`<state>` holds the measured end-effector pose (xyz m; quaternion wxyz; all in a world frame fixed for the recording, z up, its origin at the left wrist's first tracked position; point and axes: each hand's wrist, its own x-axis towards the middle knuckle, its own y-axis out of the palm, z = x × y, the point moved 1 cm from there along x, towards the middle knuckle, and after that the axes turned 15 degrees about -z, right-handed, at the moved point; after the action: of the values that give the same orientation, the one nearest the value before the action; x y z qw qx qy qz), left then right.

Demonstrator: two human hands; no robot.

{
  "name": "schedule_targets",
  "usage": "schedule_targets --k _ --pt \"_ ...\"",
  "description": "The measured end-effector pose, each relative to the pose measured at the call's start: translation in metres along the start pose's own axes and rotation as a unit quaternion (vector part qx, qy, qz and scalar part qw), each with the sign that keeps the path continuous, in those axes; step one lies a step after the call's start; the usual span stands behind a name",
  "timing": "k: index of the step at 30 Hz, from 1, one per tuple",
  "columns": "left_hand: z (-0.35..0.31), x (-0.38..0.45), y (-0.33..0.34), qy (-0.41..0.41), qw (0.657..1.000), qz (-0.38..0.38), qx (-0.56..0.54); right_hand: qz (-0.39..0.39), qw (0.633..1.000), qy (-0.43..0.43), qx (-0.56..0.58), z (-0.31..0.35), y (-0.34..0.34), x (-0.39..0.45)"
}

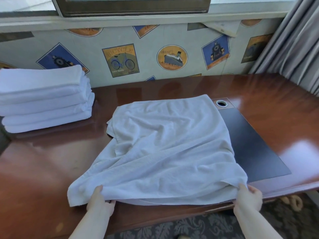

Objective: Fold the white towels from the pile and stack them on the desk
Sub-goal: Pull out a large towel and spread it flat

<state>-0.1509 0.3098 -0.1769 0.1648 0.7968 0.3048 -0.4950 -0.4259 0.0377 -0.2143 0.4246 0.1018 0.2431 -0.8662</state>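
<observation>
While hands (101,200) (248,197) grip towel (165,144), stack (43,100) sits apart.

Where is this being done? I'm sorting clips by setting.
Probably a hotel or guest room: a glossy wooden desk under a window, grey curtains, patterned carpet, and a stack of folded white towels.

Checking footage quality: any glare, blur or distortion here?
Head view: window glare on the glossy reddish-brown wooden desk, strongest at right; wide-angle bending of desk edge and grey curtain; slight softness overall; white terry towel evenly lit.
</observation>
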Motion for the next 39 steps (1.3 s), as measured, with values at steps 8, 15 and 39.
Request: schedule_targets --k 8,15,39 --pt "0.083 -0.076 0.006 0.104 0.938 0.062 0.324 0.012 0.988 -0.15 0.022 0.017 -0.013 -0.024" --pt "0.204 -0.153 0.021 0.643 0.355 0.523 0.432 0.267 0.904 -0.331 0.046 0.053 -0.052 -0.016" --pt "0.164 -0.15 0.081 0.447 0.409 0.527 0.596 0.367 0.814 -0.445 -0.067 0.123 0.001 -0.002"
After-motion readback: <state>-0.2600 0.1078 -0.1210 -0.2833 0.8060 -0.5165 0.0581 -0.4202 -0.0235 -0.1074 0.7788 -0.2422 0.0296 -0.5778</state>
